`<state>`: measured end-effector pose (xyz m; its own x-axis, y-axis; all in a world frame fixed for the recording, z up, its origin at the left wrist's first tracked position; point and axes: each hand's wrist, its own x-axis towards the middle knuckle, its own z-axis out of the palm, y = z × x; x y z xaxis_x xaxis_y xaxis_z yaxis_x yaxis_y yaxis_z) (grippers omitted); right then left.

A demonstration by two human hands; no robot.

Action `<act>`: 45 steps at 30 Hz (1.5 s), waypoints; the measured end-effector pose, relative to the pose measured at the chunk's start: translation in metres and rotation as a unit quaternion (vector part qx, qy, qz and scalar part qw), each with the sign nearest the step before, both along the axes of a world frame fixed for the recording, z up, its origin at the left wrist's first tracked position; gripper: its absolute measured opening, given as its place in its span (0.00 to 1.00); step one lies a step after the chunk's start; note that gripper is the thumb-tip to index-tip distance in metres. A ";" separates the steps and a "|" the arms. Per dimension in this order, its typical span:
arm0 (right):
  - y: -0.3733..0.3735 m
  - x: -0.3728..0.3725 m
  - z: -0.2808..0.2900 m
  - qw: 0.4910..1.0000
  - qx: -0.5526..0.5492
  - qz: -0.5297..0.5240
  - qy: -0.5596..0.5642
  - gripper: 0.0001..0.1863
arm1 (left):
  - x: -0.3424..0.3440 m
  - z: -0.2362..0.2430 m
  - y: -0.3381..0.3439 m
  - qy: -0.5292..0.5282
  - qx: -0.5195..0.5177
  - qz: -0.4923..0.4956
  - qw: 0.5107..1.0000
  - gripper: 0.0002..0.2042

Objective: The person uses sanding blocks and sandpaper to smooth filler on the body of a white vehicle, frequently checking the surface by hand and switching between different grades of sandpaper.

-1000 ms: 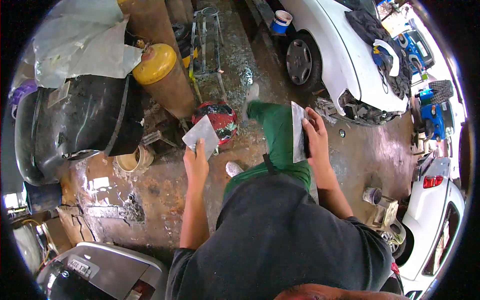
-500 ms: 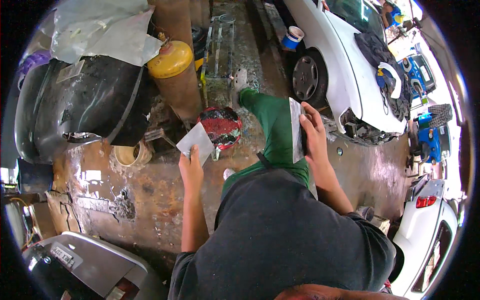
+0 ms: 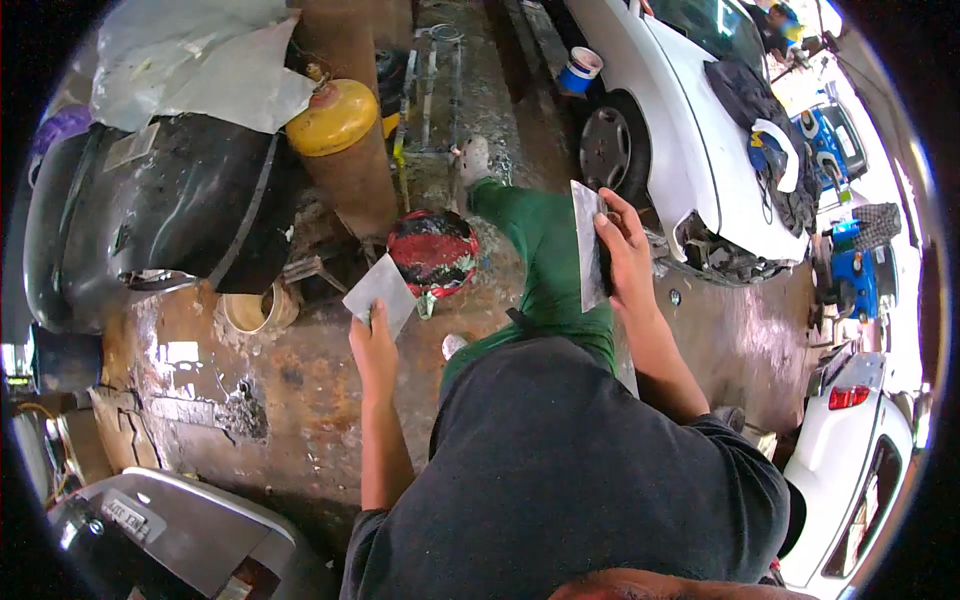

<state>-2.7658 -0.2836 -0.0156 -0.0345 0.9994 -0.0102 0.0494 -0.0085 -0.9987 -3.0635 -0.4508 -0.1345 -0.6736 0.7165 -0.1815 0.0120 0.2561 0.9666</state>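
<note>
In my left hand (image 3: pixel 374 350) is a thin grey square plate (image 3: pixel 381 297), pinched between thumb and fingers at its lower edge. Its upper corner overlaps the view of a round red-and-black, paint-spattered stool seat (image 3: pixel 433 255). My right hand (image 3: pixel 627 250) grips a longer flat plate (image 3: pixel 588 250), tilted nearly on edge, pale grey with a darker side toward my palm. That plate is over my green-trousered leg (image 3: pixel 540 245). Between the two plates there is a wide gap. My right fingers curl over the long plate's side, and part of it is hidden by them.
A yellow-topped gas cylinder (image 3: pixel 335 118) stands beyond the stool, beside a black bumper (image 3: pixel 170 200) with plastic sheeting (image 3: pixel 190 60). A cream bucket (image 3: pixel 255 311) sits left. On the right are a white car (image 3: pixel 680 110) and a blue-and-white tub (image 3: pixel 580 70). A grey car (image 3: pixel 200 520) is lower left.
My right hand has risen slightly with the long plate, its fingers shifting along the side. The left plate has tilted a little. The whole view has drifted slightly.
</note>
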 end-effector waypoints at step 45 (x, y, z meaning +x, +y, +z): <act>-0.237 0.420 -0.039 0.859 0.282 -0.289 -0.315 0.32 | 0.623 0.058 0.077 0.090 0.069 -0.831 0.544 0.35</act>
